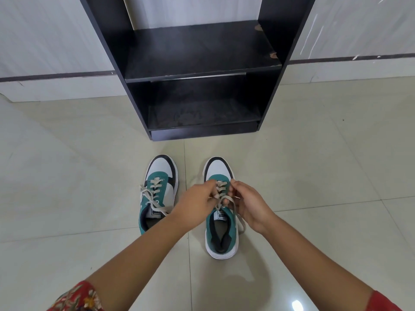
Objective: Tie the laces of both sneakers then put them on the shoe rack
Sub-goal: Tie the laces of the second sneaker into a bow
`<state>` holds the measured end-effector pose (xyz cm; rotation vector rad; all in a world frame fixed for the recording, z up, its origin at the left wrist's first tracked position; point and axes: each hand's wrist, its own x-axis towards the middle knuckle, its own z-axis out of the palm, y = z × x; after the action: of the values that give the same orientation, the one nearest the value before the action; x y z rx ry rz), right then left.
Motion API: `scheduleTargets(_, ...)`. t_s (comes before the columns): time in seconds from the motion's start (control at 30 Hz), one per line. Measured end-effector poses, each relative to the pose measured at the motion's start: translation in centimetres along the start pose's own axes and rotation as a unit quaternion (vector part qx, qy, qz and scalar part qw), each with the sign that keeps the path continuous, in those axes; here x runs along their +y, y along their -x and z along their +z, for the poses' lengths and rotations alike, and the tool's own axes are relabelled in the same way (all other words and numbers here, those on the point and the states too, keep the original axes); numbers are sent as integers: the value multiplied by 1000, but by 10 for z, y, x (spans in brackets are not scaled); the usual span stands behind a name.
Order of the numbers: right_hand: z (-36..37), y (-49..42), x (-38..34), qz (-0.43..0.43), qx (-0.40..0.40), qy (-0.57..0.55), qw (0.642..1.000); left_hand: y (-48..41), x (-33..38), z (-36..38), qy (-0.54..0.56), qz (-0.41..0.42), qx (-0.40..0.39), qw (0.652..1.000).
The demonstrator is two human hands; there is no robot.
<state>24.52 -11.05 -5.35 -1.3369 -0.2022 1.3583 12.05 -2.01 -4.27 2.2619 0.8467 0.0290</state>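
Note:
Two teal, white and black sneakers stand side by side on the floor, toes toward the shoe rack (pixel 202 70). The left sneaker (pixel 160 176) has its beige laces lying loose over its side. Over the right sneaker (pixel 221 230), my left hand (pixel 197 205) and my right hand (pixel 249 205) each pinch its beige laces (pixel 221 189) near the top eyelets. One lace end trails down the shoe's right side. My fingers hide how the laces cross.
The black shoe rack has two empty shelves and stands against a pale wall with a dark baseboard stripe (pixel 56 76). Cream floor tiles (pixel 314 164) spread all around the shoes. Red patterned sleeves (pixel 78 299) show at the bottom corners.

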Motion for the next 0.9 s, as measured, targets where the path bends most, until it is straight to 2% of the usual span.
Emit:
scheduleTargets(0.1, 0, 2, 11, -31, 19, 10, 999, -7, 7, -9, 188, -144, -73, 969)
scheduleTargets(0.17, -3, 5, 18, -114, 69, 144, 981, -8, 10, -18, 302, -207, -80, 927)
scheduleTargets(0.2, -6, 8, 20, -174, 102, 253, 946, -8, 10, -20, 343, -231, -73, 908)
scheduleTargets(0.23, -9, 12, 22, -235, 130, 355, 895, -7, 9, -21, 371, -245, -60, 894)
scheduleTargets(0.27, -11, 19, 23, -289, 152, 428, 843, -5, 9, -21, 392, -253, -44, 883)
scheduleTargets(0.3, -10, 26, 24, -323, 167, 466, 807, -4, 8, -19, 410, -258, -30, 875)
scheduleTargets(0.37, -4, 38, 25, -326, 164, 501, 785, 0, 6, -15, 435, -272, -15, 858)
scheduleTargets(0.5, 11, 37, 27, -201, 138, 525, 816, 6, 4, -9, 450, -289, -16, 845)
scheduleTargets(0.6, 11, 31, 23, -187, 157, 484, 840, 8, 5, -6, 431, -280, -1, 858)
scheduleTargets(0.67, 9, 29, 21, -170, 143, 473, 853, 9, 5, -6, 428, -273, 13, 862)
scheduleTargets(0.73, 10, 28, 19, -146, 129, 419, 887, 9, 5, -5, 433, -269, 19, 860)
scheduleTargets(0.83, 11, 28, 14, -102, 138, 271, 947, 10, 3, -3, 460, -267, 54, 845)
scheduleTargets(0.9, 4, 30, 12, -87, 176, 195, 961, 11, -5, -5, 476, -274, 91, 831)
